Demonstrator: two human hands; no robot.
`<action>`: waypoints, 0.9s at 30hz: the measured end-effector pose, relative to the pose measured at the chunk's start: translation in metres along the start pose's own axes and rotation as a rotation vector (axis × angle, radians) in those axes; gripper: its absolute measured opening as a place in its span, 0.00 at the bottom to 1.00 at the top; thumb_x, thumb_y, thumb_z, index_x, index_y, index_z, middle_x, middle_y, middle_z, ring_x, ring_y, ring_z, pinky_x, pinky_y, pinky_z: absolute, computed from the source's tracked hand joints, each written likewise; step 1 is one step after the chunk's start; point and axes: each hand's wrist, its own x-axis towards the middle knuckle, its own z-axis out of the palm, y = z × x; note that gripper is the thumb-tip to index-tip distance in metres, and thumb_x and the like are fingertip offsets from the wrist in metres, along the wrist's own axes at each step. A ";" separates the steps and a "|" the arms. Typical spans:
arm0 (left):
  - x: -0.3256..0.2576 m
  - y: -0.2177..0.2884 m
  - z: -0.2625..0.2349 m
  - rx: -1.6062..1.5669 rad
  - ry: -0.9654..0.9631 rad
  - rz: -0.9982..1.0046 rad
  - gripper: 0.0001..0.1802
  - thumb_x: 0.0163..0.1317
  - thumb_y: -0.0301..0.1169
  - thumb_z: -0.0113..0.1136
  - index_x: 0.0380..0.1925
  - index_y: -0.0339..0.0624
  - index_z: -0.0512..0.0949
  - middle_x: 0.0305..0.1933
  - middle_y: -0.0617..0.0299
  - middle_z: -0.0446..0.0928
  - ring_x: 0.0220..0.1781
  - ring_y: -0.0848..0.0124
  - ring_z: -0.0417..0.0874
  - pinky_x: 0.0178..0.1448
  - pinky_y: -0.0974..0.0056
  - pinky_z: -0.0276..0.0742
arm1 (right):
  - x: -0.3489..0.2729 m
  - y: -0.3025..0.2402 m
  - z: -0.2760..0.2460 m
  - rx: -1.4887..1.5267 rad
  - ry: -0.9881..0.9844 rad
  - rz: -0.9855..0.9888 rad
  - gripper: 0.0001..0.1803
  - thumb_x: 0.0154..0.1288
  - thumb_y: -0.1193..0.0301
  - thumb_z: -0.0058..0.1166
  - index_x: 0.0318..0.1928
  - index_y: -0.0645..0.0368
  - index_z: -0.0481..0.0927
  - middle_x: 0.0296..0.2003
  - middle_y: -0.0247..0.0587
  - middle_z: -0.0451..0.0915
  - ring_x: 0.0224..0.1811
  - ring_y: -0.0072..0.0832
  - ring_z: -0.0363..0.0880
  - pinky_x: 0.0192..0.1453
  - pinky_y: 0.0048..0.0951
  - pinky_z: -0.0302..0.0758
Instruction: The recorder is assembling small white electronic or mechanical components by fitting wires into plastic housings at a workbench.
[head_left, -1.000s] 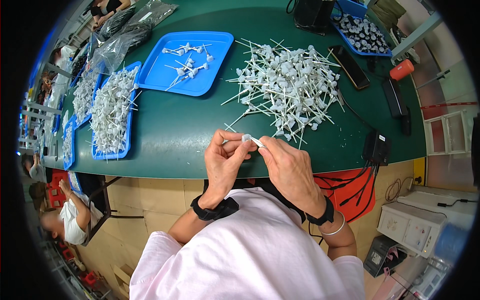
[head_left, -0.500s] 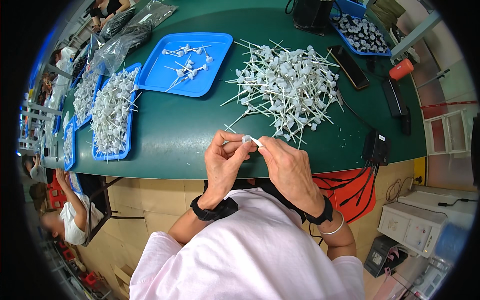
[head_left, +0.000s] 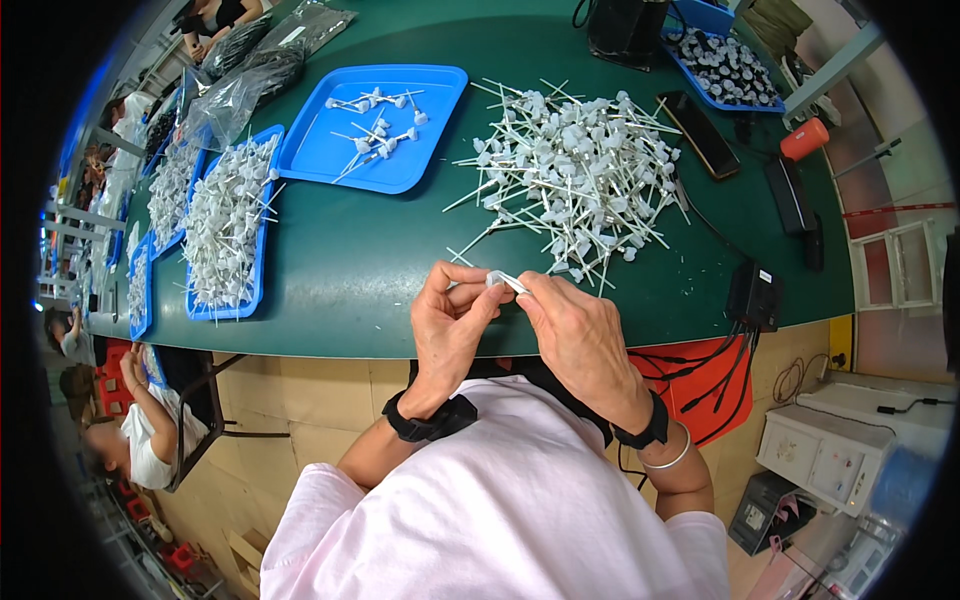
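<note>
My left hand (head_left: 452, 325) and my right hand (head_left: 578, 335) meet over the near edge of the green table (head_left: 340, 270). Between their fingertips they pinch one small white plastic piece with a thin stem (head_left: 503, 282). Just beyond the hands lies a big loose pile of the same white stemmed pieces (head_left: 575, 170). A blue tray (head_left: 425, 135) further back on the left holds a few of these pieces, spread apart.
Another blue tray (head_left: 222, 225) at the left is heaped with white pieces, with more trays behind it. A black phone (head_left: 700, 133), a black box with cables (head_left: 753, 296), an orange cylinder (head_left: 806, 138) and a blue bin of dark parts (head_left: 730, 65) stand at the right. A seated person (head_left: 140, 425) is at the lower left.
</note>
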 end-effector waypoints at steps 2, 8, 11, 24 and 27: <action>0.000 -0.001 0.000 -0.007 -0.006 0.002 0.09 0.64 0.21 0.60 0.41 0.36 0.71 0.40 0.53 0.83 0.41 0.69 0.87 0.39 0.72 0.80 | 0.000 0.000 0.000 0.000 0.017 -0.009 0.07 0.68 0.73 0.52 0.43 0.62 0.73 0.29 0.49 0.78 0.25 0.48 0.79 0.25 0.44 0.73; -0.001 0.002 0.001 -0.036 -0.011 -0.015 0.08 0.64 0.22 0.61 0.40 0.36 0.72 0.39 0.56 0.84 0.42 0.75 0.84 0.41 0.74 0.78 | 0.001 0.001 0.000 0.011 -0.003 -0.002 0.07 0.67 0.74 0.52 0.43 0.61 0.73 0.29 0.48 0.78 0.26 0.48 0.79 0.26 0.44 0.73; 0.002 0.001 -0.002 0.022 -0.002 -0.004 0.09 0.63 0.23 0.62 0.41 0.36 0.74 0.41 0.59 0.83 0.43 0.76 0.83 0.41 0.73 0.78 | 0.001 0.005 0.002 0.131 0.051 0.003 0.06 0.68 0.73 0.52 0.41 0.61 0.74 0.27 0.48 0.79 0.26 0.49 0.78 0.26 0.44 0.72; 0.001 0.002 -0.004 -0.001 -0.054 -0.053 0.14 0.63 0.24 0.64 0.49 0.36 0.79 0.43 0.60 0.82 0.45 0.76 0.81 0.49 0.71 0.79 | 0.009 0.026 -0.012 0.916 -0.394 0.461 0.14 0.75 0.65 0.46 0.41 0.62 0.81 0.15 0.25 0.69 0.14 0.09 0.61 0.15 0.15 0.55; 0.001 0.001 -0.004 -0.042 -0.053 -0.050 0.13 0.63 0.24 0.63 0.48 0.35 0.79 0.43 0.59 0.82 0.46 0.75 0.82 0.51 0.70 0.78 | 0.008 0.029 -0.010 1.039 -0.436 0.503 0.15 0.76 0.64 0.45 0.43 0.62 0.80 0.15 0.25 0.68 0.12 0.08 0.58 0.13 0.13 0.52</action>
